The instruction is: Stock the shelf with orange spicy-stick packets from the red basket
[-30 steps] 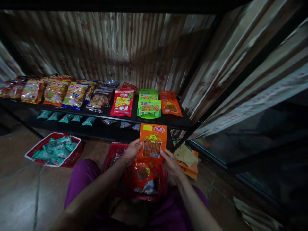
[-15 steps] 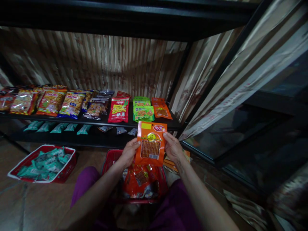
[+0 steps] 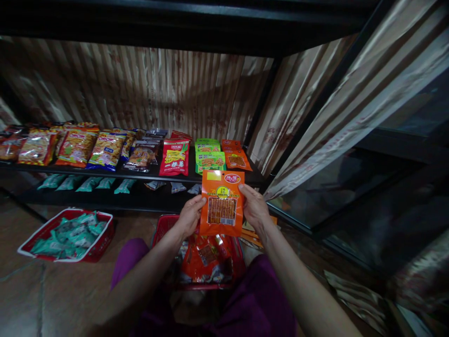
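Note:
Both hands hold one orange snack packet [image 3: 222, 202] upright by its sides, its printed front and clear window facing me. My left hand [image 3: 190, 214] pinches the left edge; my right hand [image 3: 255, 206] grips the right edge, thumb on the front. Below the packet, a red basket [image 3: 164, 225] stands between my knees with more orange and red packets [image 3: 205, 262] inside. Just beyond the packet, similar orange packets [image 3: 237, 158] lie at the right end of the black shelf [image 3: 147, 175], beside green packets [image 3: 209, 162] and a red packet [image 3: 174, 157].
Further left on the shelf are several bagged snacks [image 3: 106, 150]. Teal-wrapped packets [image 3: 89, 184] lie on the lower shelf. A red basket with a white rim [image 3: 66, 258] holds more teal packets on the floor. Curtains [image 3: 315, 93] hang behind and to the right.
The held packet and both hands appear slightly higher in view. The shelf and baskets have shifted a little as my view moved. The grip is unchanged.

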`<state>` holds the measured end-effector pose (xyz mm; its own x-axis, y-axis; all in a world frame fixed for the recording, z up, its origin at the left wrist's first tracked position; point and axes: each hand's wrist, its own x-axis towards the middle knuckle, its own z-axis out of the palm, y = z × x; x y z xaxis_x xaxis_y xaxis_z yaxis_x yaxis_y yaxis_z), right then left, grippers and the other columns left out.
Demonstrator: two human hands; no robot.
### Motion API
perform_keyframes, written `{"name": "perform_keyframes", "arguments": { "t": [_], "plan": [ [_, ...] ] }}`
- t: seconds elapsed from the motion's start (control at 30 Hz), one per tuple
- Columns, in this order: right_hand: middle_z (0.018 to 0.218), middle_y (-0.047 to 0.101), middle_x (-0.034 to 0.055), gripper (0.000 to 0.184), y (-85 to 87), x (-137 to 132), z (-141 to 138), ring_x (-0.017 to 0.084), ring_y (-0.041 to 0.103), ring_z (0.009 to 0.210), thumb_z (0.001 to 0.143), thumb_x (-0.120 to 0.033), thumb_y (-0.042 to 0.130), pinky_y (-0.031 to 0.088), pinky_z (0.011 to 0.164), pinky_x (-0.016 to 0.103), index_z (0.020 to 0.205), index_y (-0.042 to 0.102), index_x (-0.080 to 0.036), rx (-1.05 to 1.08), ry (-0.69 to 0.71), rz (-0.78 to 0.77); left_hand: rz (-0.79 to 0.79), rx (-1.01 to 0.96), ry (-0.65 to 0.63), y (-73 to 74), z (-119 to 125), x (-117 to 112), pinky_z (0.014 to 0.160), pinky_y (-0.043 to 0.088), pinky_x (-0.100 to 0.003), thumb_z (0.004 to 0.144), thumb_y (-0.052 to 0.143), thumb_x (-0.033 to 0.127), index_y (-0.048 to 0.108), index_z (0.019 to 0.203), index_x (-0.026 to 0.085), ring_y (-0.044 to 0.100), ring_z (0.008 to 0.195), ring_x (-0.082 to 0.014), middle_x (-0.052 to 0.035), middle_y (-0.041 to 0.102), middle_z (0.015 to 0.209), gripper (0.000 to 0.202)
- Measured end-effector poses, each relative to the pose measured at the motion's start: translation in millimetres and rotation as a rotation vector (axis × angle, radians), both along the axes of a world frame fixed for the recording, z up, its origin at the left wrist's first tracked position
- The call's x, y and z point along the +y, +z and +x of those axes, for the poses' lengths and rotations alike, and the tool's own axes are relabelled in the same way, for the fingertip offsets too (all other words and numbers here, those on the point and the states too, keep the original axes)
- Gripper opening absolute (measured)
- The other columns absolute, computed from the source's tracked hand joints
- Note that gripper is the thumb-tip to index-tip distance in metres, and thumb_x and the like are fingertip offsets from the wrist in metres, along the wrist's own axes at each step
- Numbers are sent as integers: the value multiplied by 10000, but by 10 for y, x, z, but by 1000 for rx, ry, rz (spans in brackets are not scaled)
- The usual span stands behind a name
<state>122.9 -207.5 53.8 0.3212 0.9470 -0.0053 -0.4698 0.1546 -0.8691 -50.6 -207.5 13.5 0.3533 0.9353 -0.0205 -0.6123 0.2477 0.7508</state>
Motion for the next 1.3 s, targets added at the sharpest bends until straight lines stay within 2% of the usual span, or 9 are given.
{"name": "perform_keyframes", "arguments": {
  "t": [0.17,0.33,0.57,0.77,1.0,1.13,1.3],
  "plan": [
    [758,739,5,207,12,38,-9,150,667,623,558,-237,785,563,631,248,748,718,-191,-18,10,0,6,-15,15,8,5,22,777,499,-302,700,705,316,676,884,125,672,755,-182,-75,721,850,267],
    [753,738,16,236,2,41,19,178,669,612,563,-270,790,565,608,290,772,709,-194,-40,28,-27,-35,-19,82,55,46,23,768,501,-306,625,757,325,680,809,125,667,708,-179,-59,718,771,283],
    [848,739,46,248,-42,-88,47,203,684,721,591,-305,786,549,665,307,798,700,-199,-80,163,-42,-72,-60,143,25,110,24,802,491,-309,605,766,305,670,817,133,670,757,-184,-51,712,761,289],
    [847,740,42,292,-73,-158,64,190,675,680,584,-284,781,527,626,291,850,703,-193,-119,224,-66,-98,-80,184,16,133,36,805,489,-320,623,754,277,665,838,135,669,759,-186,-55,714,795,273],
    [808,741,31,288,-89,-207,55,184,671,644,553,-256,784,536,617,297,823,703,-197,-89,222,-96,-136,-83,211,13,157,28,730,495,-287,633,741,244,646,806,140,643,652,-146,-27,698,736,223],
    [790,739,27,296,-129,-229,60,178,668,614,554,-238,777,539,591,290,838,703,-196,-83,217,-118,-164,-62,209,21,172,20,753,499,-310,661,712,231,637,820,139,643,659,-154,-33,699,756,199],
    [742,734,29,281,-188,-190,67,205,680,654,545,-202,745,550,642,328,822,700,-185,-70,136,-130,-185,-44,168,30,185,8,800,494,-345,691,686,231,623,811,141,644,660,-158,-24,685,728,163]
  ]
}}
